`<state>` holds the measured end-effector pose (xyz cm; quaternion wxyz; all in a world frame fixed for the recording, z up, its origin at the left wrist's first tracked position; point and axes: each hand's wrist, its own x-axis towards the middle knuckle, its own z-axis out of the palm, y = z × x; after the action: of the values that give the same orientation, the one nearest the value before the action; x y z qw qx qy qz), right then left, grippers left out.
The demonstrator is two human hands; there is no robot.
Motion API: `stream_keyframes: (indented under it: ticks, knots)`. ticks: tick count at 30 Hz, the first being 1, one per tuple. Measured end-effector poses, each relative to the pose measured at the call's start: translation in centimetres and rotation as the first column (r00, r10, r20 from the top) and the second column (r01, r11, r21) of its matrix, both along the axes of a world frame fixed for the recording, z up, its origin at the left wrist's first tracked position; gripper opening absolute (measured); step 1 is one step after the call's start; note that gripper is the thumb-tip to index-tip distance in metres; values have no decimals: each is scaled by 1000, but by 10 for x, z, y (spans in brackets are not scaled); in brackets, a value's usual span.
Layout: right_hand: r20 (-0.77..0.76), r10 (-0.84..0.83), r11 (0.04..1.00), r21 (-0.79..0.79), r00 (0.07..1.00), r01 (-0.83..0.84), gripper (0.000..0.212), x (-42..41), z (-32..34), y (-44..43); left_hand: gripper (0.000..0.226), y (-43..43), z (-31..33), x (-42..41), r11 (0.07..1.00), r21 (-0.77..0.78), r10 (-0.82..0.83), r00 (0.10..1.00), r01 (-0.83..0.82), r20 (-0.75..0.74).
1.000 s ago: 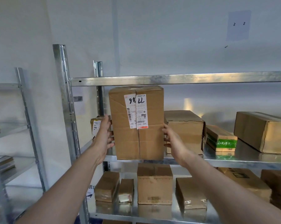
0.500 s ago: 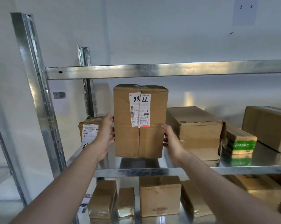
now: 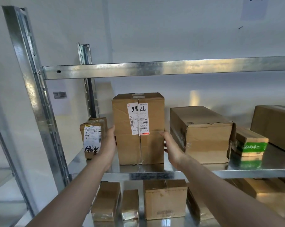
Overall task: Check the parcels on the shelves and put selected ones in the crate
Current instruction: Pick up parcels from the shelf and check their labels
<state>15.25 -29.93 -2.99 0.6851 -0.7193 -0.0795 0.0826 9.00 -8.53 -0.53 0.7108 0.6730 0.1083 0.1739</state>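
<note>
The galvanised shelving rack (image 3: pixel 45 112) fills the view, and on its middle shelf (image 3: pixel 237 173) the tall cardboard parcel (image 3: pixel 127 145) stands upright near the front edge, apparently resting on the deck. A long carton (image 3: pixel 204 136) lies just beside it on the right. A small labelled parcel (image 3: pixel 92 138) stands near it on the left. The crate is not in view. The left hand (image 3: pixel 108 145) lies flat against the tall parcel's left side and the right hand (image 3: pixel 171 145) against its right side. Both have fingers stretched along the cardboard rather than curled round it, so the box is squeezed between two palms. The step looks like handling this parcel for a check of its shipping label (image 3: pixel 138 118), which sits upside down with "77" and "86" handwritten on it. To do it well, keep equal pressure from both palms and keep them low, since the box is tall and could tip forward. Draw it straight out so the right knuckles clear the long carton and the left wrist does not nudge the small parcel. If the print must be read, turn the box only once it is clear of the shelf.
</note>
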Motion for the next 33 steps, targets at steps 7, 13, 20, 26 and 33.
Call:
stream_keyframes:
  ticks: [7,13,20,26,33]
  knots:
    - [200,-18,1000,28,980,13,90,-12,41,-17,31,-23,31,-22,959,79,222,898,-271,380]
    - [284,-41,994,108,958,10,89,-18,87,-42,41,-53,71,-20,973,186,43,892,-140,450]
    - [431,-116,991,-8,895,132,56,-12,108,-147,41,-137,90,-2,985,153,10,913,-79,409]
    - [457,-236,943,-103,857,315,40,52,82,-237,45,-224,68,33,979,206,-56,970,7,235]
    - [129,-184,974,-107,974,198,50,95,64,-275,53,-265,55,74,971,235,-27,996,45,-81]
